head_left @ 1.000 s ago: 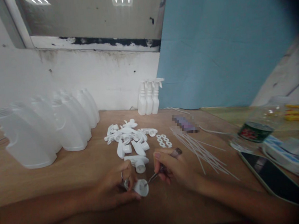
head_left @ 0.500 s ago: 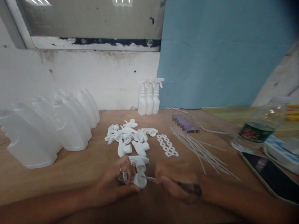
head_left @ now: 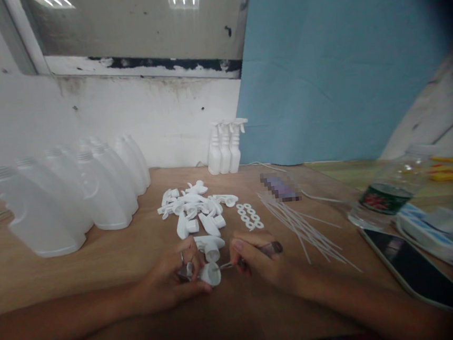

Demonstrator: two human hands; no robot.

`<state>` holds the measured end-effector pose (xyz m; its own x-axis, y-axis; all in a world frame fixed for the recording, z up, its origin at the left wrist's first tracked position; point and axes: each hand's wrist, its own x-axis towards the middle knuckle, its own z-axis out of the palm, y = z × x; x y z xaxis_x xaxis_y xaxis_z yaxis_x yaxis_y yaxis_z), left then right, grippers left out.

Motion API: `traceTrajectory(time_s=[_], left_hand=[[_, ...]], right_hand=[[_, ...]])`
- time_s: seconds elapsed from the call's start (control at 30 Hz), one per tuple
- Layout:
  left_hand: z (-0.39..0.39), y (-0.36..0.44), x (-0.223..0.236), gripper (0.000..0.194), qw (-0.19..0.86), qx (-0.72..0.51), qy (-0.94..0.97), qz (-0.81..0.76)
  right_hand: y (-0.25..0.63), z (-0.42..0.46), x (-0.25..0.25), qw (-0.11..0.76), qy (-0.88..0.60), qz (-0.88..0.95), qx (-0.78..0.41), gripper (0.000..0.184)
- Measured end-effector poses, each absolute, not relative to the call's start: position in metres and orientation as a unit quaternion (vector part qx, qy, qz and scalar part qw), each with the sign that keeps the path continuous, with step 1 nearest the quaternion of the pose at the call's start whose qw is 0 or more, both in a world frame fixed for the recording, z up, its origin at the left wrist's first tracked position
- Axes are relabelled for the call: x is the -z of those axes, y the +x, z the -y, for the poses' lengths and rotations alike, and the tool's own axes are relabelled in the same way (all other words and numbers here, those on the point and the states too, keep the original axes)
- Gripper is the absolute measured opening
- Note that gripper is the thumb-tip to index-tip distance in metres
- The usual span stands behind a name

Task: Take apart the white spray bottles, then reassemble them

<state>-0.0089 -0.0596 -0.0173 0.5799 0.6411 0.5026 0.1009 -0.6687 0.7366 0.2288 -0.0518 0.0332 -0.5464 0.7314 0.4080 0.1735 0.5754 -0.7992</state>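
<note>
My left hand (head_left: 179, 266) is closed around a white trigger spray head, whose round collar (head_left: 211, 274) opens to the right. Most of that head is hidden by my fingers. My right hand (head_left: 260, 257) grips a tool with a dark handle (head_left: 272, 248) and a thin metal shaft. The shaft's tip reaches into the collar; its exact shape cannot be made out. Just beyond my hands lies another spray head (head_left: 211, 248). Farther back is a pile of white spray heads (head_left: 192, 207). Two rows of white rings (head_left: 249, 215) lie beyond my right hand.
Several translucent bottles (head_left: 106, 201) stand at left. Three white spray bottles (head_left: 224, 151) stand by the wall. Thin white tubes (head_left: 298, 224) lie right of the rings, near a blurred purple item (head_left: 279, 186). A phone (head_left: 410, 270) and a labelled plastic bottle (head_left: 387, 198) sit at right.
My right hand has turned over, so the tool's handle now points up and right instead of down and right. It covers the near rings. My left hand keeps its hold.
</note>
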Motion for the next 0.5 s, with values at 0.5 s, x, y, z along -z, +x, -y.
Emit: traceTrajectory(time_s=[0.5], left_hand=[[0.063,-0.009,0.013,0.028,0.357,-0.38,0.829,-0.203]], right_hand=[[0.217,0.043,-0.029,0.378,-0.376,0.611,-0.585,0.045]])
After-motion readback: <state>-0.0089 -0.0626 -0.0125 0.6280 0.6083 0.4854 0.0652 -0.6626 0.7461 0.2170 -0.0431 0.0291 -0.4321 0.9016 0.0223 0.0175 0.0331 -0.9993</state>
